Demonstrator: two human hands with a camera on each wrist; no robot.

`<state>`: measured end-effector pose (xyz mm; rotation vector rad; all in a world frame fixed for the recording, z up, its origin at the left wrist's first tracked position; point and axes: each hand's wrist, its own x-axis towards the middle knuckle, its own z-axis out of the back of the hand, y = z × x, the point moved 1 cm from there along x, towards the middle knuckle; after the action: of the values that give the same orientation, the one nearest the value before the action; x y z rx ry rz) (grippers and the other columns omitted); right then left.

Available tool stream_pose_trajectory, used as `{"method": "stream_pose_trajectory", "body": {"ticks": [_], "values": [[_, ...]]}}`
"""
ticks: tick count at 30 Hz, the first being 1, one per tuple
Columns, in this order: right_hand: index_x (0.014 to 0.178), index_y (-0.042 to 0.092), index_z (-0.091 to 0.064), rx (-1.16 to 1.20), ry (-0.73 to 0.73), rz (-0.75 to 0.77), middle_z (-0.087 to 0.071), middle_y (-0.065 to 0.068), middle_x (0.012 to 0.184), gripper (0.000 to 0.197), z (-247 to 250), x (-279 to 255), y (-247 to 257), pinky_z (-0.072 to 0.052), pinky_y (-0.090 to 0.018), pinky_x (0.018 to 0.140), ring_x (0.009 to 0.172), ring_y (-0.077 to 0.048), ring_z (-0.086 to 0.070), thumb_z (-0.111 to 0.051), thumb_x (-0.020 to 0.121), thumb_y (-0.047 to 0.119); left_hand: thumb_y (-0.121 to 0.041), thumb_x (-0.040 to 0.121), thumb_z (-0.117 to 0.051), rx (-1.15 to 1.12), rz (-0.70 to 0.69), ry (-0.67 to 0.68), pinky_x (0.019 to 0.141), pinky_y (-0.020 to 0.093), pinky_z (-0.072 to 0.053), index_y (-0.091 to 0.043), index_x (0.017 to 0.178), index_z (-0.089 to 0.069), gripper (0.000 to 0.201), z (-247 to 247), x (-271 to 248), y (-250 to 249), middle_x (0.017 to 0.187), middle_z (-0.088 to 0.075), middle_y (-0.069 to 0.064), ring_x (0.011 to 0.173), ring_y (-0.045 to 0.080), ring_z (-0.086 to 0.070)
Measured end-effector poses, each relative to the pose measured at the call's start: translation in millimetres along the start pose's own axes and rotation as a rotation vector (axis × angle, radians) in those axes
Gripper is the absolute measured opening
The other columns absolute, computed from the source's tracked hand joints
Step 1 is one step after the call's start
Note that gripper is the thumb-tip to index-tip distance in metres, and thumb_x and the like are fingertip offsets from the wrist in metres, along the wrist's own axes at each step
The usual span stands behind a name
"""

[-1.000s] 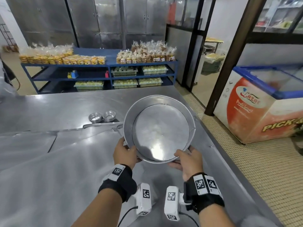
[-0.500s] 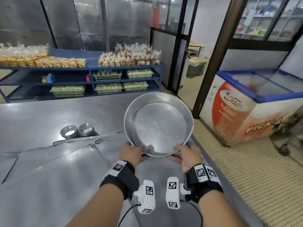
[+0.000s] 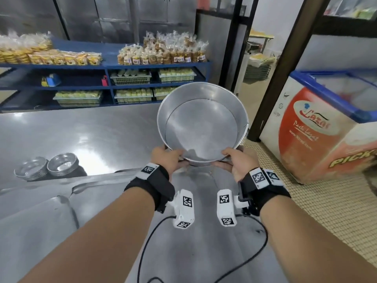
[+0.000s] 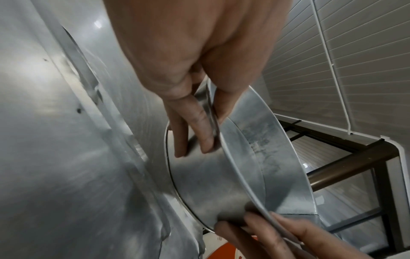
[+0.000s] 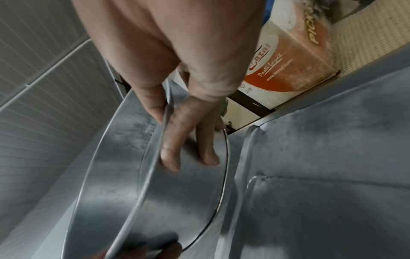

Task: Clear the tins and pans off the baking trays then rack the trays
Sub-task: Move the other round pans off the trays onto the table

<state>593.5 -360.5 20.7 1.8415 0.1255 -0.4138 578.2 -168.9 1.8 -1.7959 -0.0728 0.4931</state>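
Both your hands clamp one round metal cake pan (image 3: 202,127), held in the air, tilted with its open side toward you, above the right end of the steel table (image 3: 85,131). Your left hand (image 3: 166,158) pinches the near-left rim: thumb inside, fingers (image 4: 199,129) curled against the outer wall. Your right hand (image 3: 237,160) does the same at the near-right rim, thumb over the lip, fingers (image 5: 173,149) flat on the outside. Neither hand is open; each is closed on the pan.

On the table: baking trays (image 3: 40,211) lie flat at the near left, rims dented. Two stacks of small fluted tins (image 3: 47,167) sit at the left, just beyond the trays, touching each other.

Room: blue shelving (image 3: 106,82) at the far side carries bagged baked goods; steel cabinets (image 3: 114,19) behind it. A chest freezer (image 3: 326,127) with red and white branding stands on the tiled floor at the right.

The pan hides the table's far right corner. The freezer's lettering is cut off at the frame edge. The wrist views are blurred at the margins.
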Motion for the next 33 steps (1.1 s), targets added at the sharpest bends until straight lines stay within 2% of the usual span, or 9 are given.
{"method": "stream_pose_trajectory", "body": {"ticks": [6, 11, 15, 19, 23, 26, 28, 31, 33], "values": [[0.088, -0.006, -0.062, -0.066, 0.037, 0.021, -0.065, -0.033, 0.11, 0.009, 2, 74, 0, -0.061, -0.039, 0.055, 0.085, -0.051, -0.069, -0.058, 0.084, -0.013, 0.016, 0.087, -0.06, -0.034, 0.008, -0.075, 0.056, 0.031, -0.063, 0.011, 0.099, -0.062, 0.013, -27, 53, 11, 0.082, -0.06, 0.018, 0.073, 0.036, -0.065], [0.091, -0.011, -0.062, -0.103, 0.047, 0.035, -0.065, -0.028, 0.113, 0.009, 7, 117, -6, -0.061, -0.047, 0.061, 0.087, -0.047, -0.068, -0.06, 0.082, -0.013, 0.016, 0.089, -0.06, -0.019, 0.012, -0.102, 0.048, 0.025, -0.059, 0.011, 0.1, -0.059, 0.013, -40, 81, 21, 0.083, -0.056, 0.02, 0.076, 0.04, -0.064], [0.08, -0.006, -0.061, -0.111, 0.043, 0.038, -0.065, -0.027, 0.112, 0.007, 11, 134, -13, -0.06, -0.051, 0.064, 0.085, -0.046, -0.069, -0.061, 0.08, -0.013, 0.015, 0.084, -0.064, -0.009, 0.016, -0.152, 0.049, 0.029, -0.06, 0.011, 0.092, -0.059, 0.01, -45, 93, 30, 0.087, -0.053, 0.024, 0.076, 0.043, -0.064], [0.083, -0.011, -0.06, -0.139, 0.041, 0.023, -0.065, -0.035, 0.102, 0.003, 17, 143, -14, -0.059, -0.057, 0.062, 0.073, -0.049, -0.07, -0.061, 0.08, -0.011, 0.009, 0.083, -0.07, 0.0, 0.028, -0.145, 0.062, 0.043, -0.064, 0.011, 0.089, -0.059, 0.013, -47, 100, 29, 0.088, -0.056, 0.028, 0.049, 0.036, -0.068], [0.09, -0.015, -0.059, -0.159, 0.042, 0.004, -0.065, -0.036, 0.097, 0.01, 22, 148, -14, -0.059, -0.057, 0.063, 0.067, -0.048, -0.07, -0.06, 0.081, -0.01, 0.002, 0.081, -0.075, 0.021, 0.041, -0.165, 0.06, 0.046, -0.064, 0.013, 0.099, -0.057, 0.027, -51, 106, 27, 0.081, -0.06, 0.028, 0.051, 0.033, -0.071], [0.092, -0.01, -0.059, -0.168, 0.041, -0.015, -0.067, -0.033, 0.096, 0.009, 22, 147, -12, -0.059, -0.053, 0.064, 0.067, -0.042, -0.072, -0.059, 0.084, -0.006, 0.002, 0.083, -0.073, 0.027, 0.064, -0.158, 0.069, 0.054, -0.063, 0.01, 0.087, -0.055, 0.02, -55, 107, 24, 0.062, -0.061, 0.023, 0.049, 0.034, -0.07], [0.096, -0.008, -0.059, -0.178, 0.027, -0.021, -0.068, -0.031, 0.098, 0.013, 21, 146, -11, -0.058, -0.057, 0.066, 0.069, -0.042, -0.072, -0.063, 0.085, -0.001, 0.002, 0.086, -0.072, 0.045, 0.085, -0.166, 0.064, 0.053, -0.062, 0.005, 0.083, -0.052, 0.02, -58, 103, 22, 0.069, -0.059, 0.023, 0.047, 0.032, -0.069], [0.092, -0.001, -0.062, -0.318, -0.014, 0.041, -0.071, -0.023, 0.089, 0.028, 20, 140, -12, -0.059, -0.057, 0.068, 0.074, -0.042, -0.073, -0.074, 0.083, 0.023, -0.009, 0.088, -0.075, 0.062, 0.087, -0.141, 0.057, 0.047, -0.063, 0.012, 0.097, -0.054, 0.031, -57, 102, 26, 0.075, -0.059, 0.022, 0.046, 0.027, -0.067], [0.099, -0.003, -0.065, -0.356, -0.038, 0.055, -0.072, -0.02, 0.092, 0.036, 17, 128, -10, -0.061, -0.053, 0.069, 0.075, -0.037, -0.073, -0.073, 0.084, 0.029, -0.021, 0.085, -0.079, 0.115, 0.093, -0.088, 0.069, 0.045, -0.065, 0.011, 0.111, -0.058, 0.046, -55, 101, 28, 0.081, -0.064, 0.018, 0.06, 0.026, -0.071]]}}
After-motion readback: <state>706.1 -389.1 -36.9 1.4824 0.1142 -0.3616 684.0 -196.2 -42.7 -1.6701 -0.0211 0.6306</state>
